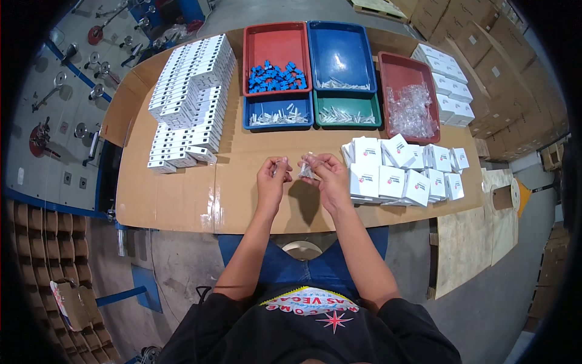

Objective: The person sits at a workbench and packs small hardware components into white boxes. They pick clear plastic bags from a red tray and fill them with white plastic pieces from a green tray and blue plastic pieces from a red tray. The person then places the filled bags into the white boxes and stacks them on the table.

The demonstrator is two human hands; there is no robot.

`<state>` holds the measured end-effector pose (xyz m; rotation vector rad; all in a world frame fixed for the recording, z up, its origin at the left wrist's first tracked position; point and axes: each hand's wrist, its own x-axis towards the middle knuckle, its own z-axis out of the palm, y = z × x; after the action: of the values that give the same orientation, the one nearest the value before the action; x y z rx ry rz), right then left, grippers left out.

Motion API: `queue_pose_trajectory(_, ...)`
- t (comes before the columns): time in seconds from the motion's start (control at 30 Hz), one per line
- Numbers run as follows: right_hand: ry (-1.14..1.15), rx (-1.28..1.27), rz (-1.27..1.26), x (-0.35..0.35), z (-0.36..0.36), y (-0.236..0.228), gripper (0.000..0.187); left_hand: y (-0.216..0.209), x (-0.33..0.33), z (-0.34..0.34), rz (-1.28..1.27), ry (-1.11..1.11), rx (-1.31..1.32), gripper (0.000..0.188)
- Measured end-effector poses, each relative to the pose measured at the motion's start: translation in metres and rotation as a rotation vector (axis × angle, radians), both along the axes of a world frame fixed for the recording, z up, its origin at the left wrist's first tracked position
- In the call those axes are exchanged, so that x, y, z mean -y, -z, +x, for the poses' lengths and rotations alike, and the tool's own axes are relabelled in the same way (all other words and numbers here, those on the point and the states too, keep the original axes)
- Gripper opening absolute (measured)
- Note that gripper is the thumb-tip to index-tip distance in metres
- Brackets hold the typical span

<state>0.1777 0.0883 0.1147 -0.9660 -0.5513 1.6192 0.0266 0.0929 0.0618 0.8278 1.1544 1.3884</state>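
Over the cardboard-covered table, my right hand [330, 182] pinches a small clear plastic bag [307, 170] with something whitish in it. My left hand [274, 181] is just to the left, its fingers closed together; a small pale bit shows at the fingertips, too small to name. Both hands are apart from each other. White boxes [391, 181] with a red mark lie in a loose group right of my right hand. Ahead of the hands, a small blue tray [247, 121] and a green tray [347, 125] hold slim white pieces.
Stacked white boxes [182, 103] fill the left side. Behind the small trays stand a red tray [248, 42] of blue parts and a larger blue tray [339, 51]. Another red tray [405, 64] holds clear bags. More white boxes [445, 85] stand at the far right.
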Motion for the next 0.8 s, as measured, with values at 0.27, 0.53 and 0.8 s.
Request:
queue_pose_trajectory(0.27,-0.093,0.004,0.078,0.005,0.012,0.009,0.019,0.002,0.001,0.01,-0.029,0.025,-0.025,0.022)
queue_pose_trajectory(0.53,-0.048,0.057,0.089,-0.032,0.037,-0.02,0.028,-0.02,-0.043,0.022,-0.075,0.049,0.03,0.023)
queue_pose_trajectory(0.8,-0.184,0.343,0.07,-0.194,0.126,-0.017,0.025,-0.05,-0.194,0.076,0.087,0.208,-0.381,0.033)
